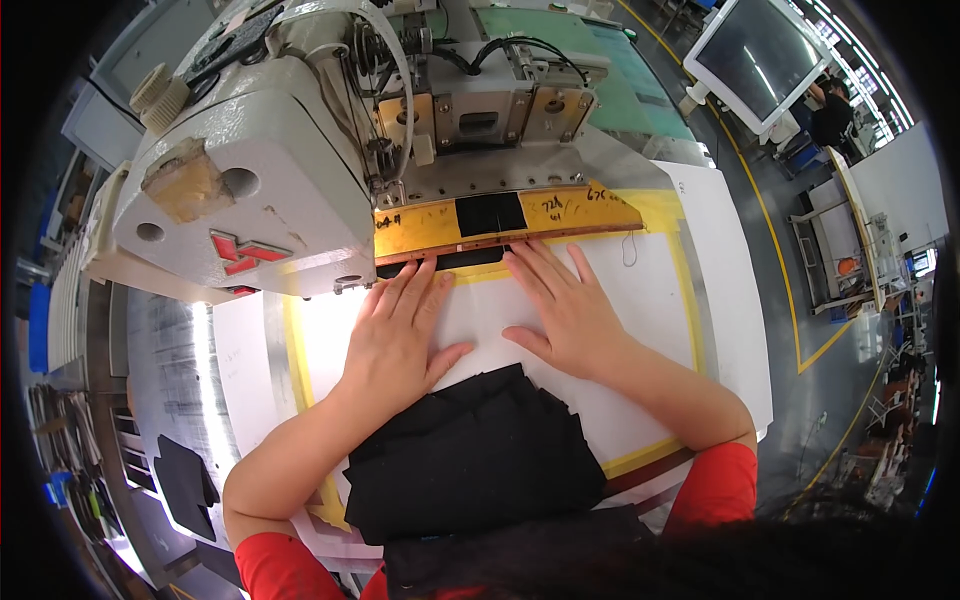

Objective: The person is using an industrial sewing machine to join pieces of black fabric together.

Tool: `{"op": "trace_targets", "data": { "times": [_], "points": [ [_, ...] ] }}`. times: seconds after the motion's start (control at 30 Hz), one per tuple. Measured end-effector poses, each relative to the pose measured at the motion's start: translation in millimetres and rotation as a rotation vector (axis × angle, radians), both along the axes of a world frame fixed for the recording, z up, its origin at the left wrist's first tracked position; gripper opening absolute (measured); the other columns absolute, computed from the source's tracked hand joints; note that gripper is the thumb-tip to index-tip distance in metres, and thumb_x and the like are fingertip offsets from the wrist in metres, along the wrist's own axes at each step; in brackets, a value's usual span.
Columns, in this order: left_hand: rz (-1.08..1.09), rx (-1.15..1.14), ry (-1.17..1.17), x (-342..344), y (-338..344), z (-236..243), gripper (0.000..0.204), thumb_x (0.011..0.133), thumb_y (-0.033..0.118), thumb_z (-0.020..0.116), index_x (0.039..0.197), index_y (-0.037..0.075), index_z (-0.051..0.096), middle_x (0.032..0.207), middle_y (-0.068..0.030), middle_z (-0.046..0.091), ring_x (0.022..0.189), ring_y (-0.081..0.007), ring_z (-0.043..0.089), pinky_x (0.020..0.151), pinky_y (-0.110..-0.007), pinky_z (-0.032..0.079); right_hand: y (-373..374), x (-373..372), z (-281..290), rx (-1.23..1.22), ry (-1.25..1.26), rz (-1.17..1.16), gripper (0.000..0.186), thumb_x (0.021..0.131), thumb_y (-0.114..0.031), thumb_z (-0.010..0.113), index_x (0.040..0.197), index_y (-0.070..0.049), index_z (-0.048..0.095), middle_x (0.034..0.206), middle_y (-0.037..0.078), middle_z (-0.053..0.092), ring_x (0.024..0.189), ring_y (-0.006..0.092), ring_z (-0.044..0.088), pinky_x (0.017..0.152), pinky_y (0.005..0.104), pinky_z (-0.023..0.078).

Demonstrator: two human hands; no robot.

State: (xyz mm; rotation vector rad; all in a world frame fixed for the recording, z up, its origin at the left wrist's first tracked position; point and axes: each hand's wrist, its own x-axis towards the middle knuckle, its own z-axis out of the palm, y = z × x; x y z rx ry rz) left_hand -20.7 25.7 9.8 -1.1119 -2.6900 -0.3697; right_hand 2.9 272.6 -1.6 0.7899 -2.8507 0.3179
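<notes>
My left hand [400, 335] lies flat with its fingers stretched out, the tips on a narrow black fabric strip [470, 264]. My right hand [572, 315] is also flat and open. Its fingertips reach the strip's right end, at the edge of a yellow clamp plate [590, 212]. Part of the fabric is hidden under this plate, and a black patch [490, 212] shows in the middle of it. Between my forearms, close to me, a stack of black fabric pieces [475, 450] rests on the white work surface [640, 300] bordered with yellow tape.
The white sewing machine head [240, 190] stands close on the left of my left hand. A metal clamp mechanism [480, 120] rises behind the plate. More black pieces [185, 485] lie on the metal table at left. A screen [760, 60] stands at the far right. Beyond it is another person [832, 115].
</notes>
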Motion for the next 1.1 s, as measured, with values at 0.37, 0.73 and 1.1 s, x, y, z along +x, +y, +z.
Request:
{"op": "trace_targets", "data": {
  "times": [0.37, 0.73, 1.1],
  "points": [
    [0.043, 0.031, 0.034, 5.6, -1.3, -0.7, 0.067, 0.081, 0.043, 0.072, 0.130, 0.001, 0.054, 0.137, -0.0210, 0.051, 0.125, -0.0363, 0.051, 0.104, -0.046, 0.038, -4.2, 6.3, 1.0, -0.015, 0.057, -0.020, 0.063, 0.090, -0.041, 0.061, 0.135, 0.001, 0.048, 0.144, 0.017, 0.045, 0.135, 0.0332, 0.042, 0.113, 0.0512, 0.024],
    [0.031, 0.044, 0.030, 4.0, -1.3, -2.5, 0.067, 0.081, 0.042, 0.072, 0.131, 0.000, 0.053, 0.136, -0.0203, 0.052, 0.124, -0.0357, 0.051, 0.102, -0.045, 0.039, -1.1, 1.9, -0.4, -0.087, 0.040, -0.004, 0.059, 0.089, -0.039, 0.064, 0.131, 0.001, 0.052, 0.140, 0.018, 0.047, 0.131, 0.0326, 0.046, 0.111, 0.0485, 0.031],
    [0.048, 0.020, 0.044, 6.0, -1.7, -1.3, 0.065, 0.083, 0.042, 0.070, 0.130, 0.001, 0.055, 0.134, -0.0184, 0.053, 0.124, -0.0339, 0.052, 0.103, -0.046, 0.039, -3.6, 3.3, -2.9, -0.066, 0.097, -0.009, 0.058, 0.087, -0.037, 0.066, 0.129, 0.001, 0.054, 0.135, 0.018, 0.050, 0.127, 0.0331, 0.049, 0.109, 0.0479, 0.034]
  ]
}}
